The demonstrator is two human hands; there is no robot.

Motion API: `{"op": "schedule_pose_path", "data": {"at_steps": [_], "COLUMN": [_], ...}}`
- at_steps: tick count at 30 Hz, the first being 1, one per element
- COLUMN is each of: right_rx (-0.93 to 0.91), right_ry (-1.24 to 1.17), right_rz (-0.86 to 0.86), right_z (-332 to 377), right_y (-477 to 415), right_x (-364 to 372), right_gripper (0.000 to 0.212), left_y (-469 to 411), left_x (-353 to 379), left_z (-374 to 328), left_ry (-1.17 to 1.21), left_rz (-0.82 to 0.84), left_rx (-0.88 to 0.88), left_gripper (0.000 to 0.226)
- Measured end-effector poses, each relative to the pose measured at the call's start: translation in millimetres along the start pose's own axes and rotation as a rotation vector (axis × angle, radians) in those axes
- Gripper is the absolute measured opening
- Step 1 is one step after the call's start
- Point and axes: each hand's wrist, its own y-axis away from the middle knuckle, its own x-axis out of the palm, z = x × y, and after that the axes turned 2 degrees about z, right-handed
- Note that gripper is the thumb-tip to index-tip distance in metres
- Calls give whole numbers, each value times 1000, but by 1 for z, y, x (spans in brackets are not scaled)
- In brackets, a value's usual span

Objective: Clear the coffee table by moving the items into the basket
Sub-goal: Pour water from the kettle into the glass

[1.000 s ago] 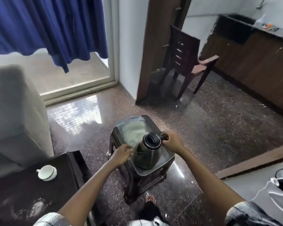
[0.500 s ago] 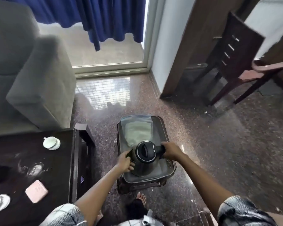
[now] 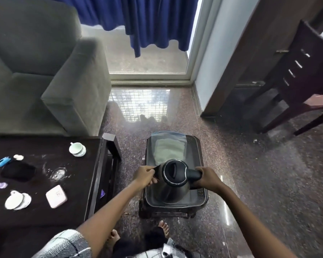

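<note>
A person stands over a dark basket (image 3: 204,197) that sits on a low stool on the floor, with bare toes showing just under it. Both arms reach out and down, a bit bent, about the same length. A shiny kettle (image 3: 172,187) stands up straight in the near part of the basket, with a folded pale cloth (image 3: 169,150) lying in the far part. The right hand (image 3: 207,178) is on the kettle's black handle, which sticks out to the right, and its fingers are curled tight around it. The left hand (image 3: 145,175) is on the other side, by the spout, and its fingers are bent in against the kettle's side, but I cannot tell how hard they hold. So the kettle sits right between the two hands, handle and spout in a line from right to left. I think it is about set down, and the hands can soon let go. Off to the left is the dark tabletop (image 3: 45,216), and the left hand is nearer to it. On it there are a pink box (image 3: 56,196), white saucers (image 3: 17,201), a black pouch (image 3: 18,171), a blue thing (image 3: 3,162) and, farther back, a white cup (image 3: 77,149). Those look like the things left to move.
</note>
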Motion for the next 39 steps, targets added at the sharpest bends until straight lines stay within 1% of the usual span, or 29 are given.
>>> {"op": "schedule_pose_path", "data": {"at_steps": [7, 9, 11, 13, 15, 17, 20, 21, 24, 28, 33, 39], "right_rx": [-144, -171, -194, -230, -276, -295, -303, -307, -328, -350, -355, -352], "right_ry": [-122, -132, -145, -129, -114, -119, -146, -149, -142, -91, -90, -145], "right_rz": [69, 81, 85, 81, 68, 74, 87, 80, 49, 33, 3, 98], "right_z": [41, 60, 84, 110, 135, 160, 198, 212, 253, 308, 375, 449], "right_y": [19, 24, 27, 29, 31, 34, 40, 43, 47, 52, 62, 42], "right_x": [-5, 3, 15, 34, 59, 88, 138, 155, 206, 273, 337, 404], "right_gripper": [34, 37, 32, 34, 36, 30, 30, 32, 50, 41, 41, 43], "left_y": [38, 50, 62, 75, 88, 100, 120, 126, 147, 169, 191, 200], "left_x": [-45, -62, -83, -105, -129, -156, -201, -217, -267, -331, -400, -484], "left_z": [3, 10, 21, 35, 53, 73, 108, 121, 158, 206, 255, 298], "left_ry": [39, 71, 115, 149, 181, 236, 277, 280, 319, 347, 439, 490], "left_rz": [-49, -80, -110, -166, -245, -310, -345, -348, -378, -448, -486, -564], "left_rx": [134, 160, 177, 180, 174, 168, 166, 162, 164, 161, 164, 145], "left_gripper": [37, 35, 35, 34, 35, 34, 34, 34, 33, 34, 33, 33]}}
